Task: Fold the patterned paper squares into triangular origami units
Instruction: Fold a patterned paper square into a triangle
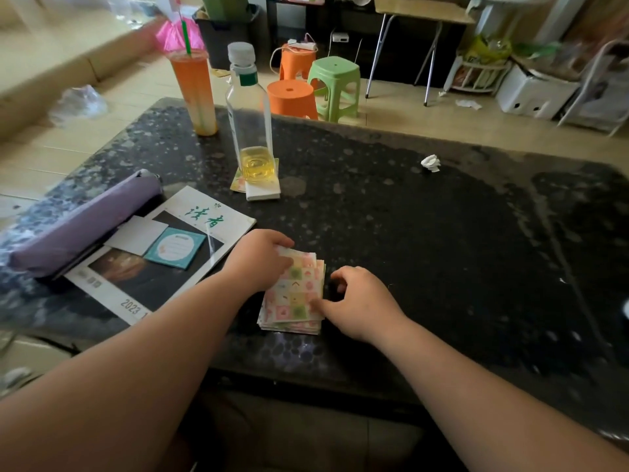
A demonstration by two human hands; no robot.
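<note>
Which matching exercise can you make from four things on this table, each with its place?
Things: 1 pencil case; 2 bottle; 3 crumpled paper; 4 patterned paper squares.
Places: A between the left hand and right hand; B on a white pad; C alone on the bare table; D at the magazine's left edge.
Pairs: 1-D, 2-B, 3-C, 4-A.

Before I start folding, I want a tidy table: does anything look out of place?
A crumpled white scrap lies alone on the table, beyond the paper stack. The bottle stands on a small pad.
</note>
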